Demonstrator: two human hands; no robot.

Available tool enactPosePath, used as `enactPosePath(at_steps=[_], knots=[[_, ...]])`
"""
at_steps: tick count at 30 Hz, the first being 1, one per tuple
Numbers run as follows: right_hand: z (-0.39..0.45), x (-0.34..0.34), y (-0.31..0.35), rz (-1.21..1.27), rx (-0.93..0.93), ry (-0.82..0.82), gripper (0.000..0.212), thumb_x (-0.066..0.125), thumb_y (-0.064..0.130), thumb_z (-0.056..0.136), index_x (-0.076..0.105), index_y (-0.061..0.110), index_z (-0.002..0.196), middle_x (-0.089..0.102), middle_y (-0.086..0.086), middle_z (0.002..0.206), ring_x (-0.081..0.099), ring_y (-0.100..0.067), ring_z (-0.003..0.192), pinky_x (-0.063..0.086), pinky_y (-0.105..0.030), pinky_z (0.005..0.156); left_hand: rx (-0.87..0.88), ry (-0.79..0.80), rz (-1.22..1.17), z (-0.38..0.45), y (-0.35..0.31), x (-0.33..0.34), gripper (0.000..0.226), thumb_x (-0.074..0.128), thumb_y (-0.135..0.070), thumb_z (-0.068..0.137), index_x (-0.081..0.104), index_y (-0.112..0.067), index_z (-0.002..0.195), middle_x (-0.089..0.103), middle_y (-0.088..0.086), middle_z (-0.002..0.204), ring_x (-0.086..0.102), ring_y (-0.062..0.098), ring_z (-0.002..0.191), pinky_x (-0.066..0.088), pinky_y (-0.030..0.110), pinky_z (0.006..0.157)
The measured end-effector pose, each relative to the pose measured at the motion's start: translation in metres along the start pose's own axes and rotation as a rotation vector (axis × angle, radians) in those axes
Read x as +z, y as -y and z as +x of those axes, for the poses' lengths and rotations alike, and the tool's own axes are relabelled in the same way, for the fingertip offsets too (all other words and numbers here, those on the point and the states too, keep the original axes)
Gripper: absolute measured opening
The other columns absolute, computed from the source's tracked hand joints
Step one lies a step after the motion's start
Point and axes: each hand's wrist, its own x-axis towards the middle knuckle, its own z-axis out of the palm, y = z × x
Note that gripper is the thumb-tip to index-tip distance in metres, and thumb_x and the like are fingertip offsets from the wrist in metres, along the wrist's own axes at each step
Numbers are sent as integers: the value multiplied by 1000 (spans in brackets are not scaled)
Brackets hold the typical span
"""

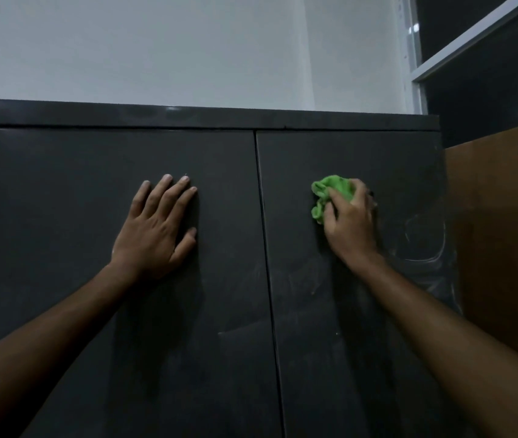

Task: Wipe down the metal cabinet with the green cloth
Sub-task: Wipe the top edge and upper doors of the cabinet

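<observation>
The dark grey metal cabinet [308, 311] fills the lower part of the view, with two doors meeting at a vertical seam near the middle. My left hand [156, 229] lies flat on the left door, fingers straight and spread. My right hand [351, 222] grips a bunched green cloth [330, 192] and presses it against the upper part of the right door. Most of the cloth sticks out to the left of and above my fingers. Pale smears and streaks show on the right door below and to the right of the cloth.
A white wall [156, 49] rises behind the cabinet top. A brown wooden panel [504, 235] stands right beside the cabinet's right edge. Above it is a dark window with a white frame [472, 36].
</observation>
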Motion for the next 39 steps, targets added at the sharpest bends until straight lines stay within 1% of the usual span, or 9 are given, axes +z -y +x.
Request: enactPosePath(at_steps=[6,12,18,20,24,26,32,37,39], knots=[[-46,-8,-41,-12,-529,194,36,70,21,88,72,13,123,59,-22,132,55,-44,121,48,-53,100,-49,46,-13,4,-12,-9,78,34,-51,96,36,-4,158,28,16,168,19,36,158,11,58,128],[26,-21,-61,4,-150,66,32,64,18,92,71,13,122,55,-21,133,51,-44,116,44,-49,102,-131,-5,-118,34,-71,-22,69,39,-51,96,48,-5,146,37,19,159,31,39,151,14,57,127],[-32,-19,-78,3,-662,238,35,66,30,91,72,21,124,61,-16,132,57,-41,112,52,-49,92,40,38,-261,89,-172,-13,66,38,-45,96,49,-7,149,40,15,161,35,34,151,23,50,126],[-25,-28,-116,1,-588,211,32,70,30,88,74,21,119,62,-15,128,57,-40,109,55,-49,86,19,48,-263,95,-182,-3,68,36,-46,98,44,-8,154,35,13,165,29,32,155,20,49,128],[27,-29,-139,31,-52,48,35,61,27,95,69,19,129,52,-13,135,46,-36,117,48,-54,95,14,85,-163,93,-180,22,73,31,-49,101,31,-8,162,20,13,172,12,28,161,11,50,131],[27,-21,-119,1,-105,25,36,60,28,96,67,21,130,52,-14,137,47,-38,117,45,-54,98,35,68,-72,90,-180,32,74,31,-49,102,24,-8,164,14,12,173,7,28,162,9,50,131],[-14,-20,-157,27,-689,179,36,72,31,84,74,23,119,63,-13,128,58,-41,110,52,-46,88,36,25,13,88,-176,42,75,32,-50,103,20,-9,165,13,12,174,6,27,162,10,50,131],[33,-26,-185,101,-93,33,33,65,25,93,72,18,124,54,-11,131,46,-34,115,51,-54,90,18,0,12,87,-179,43,74,32,-49,103,22,-9,165,15,11,173,8,27,162,12,51,130],[32,-21,-166,81,-99,21,35,62,26,95,68,19,129,51,-11,135,45,-34,117,47,-55,94,17,-6,13,87,-179,45,75,32,-49,103,21,-10,165,14,11,174,8,27,162,12,52,130]])
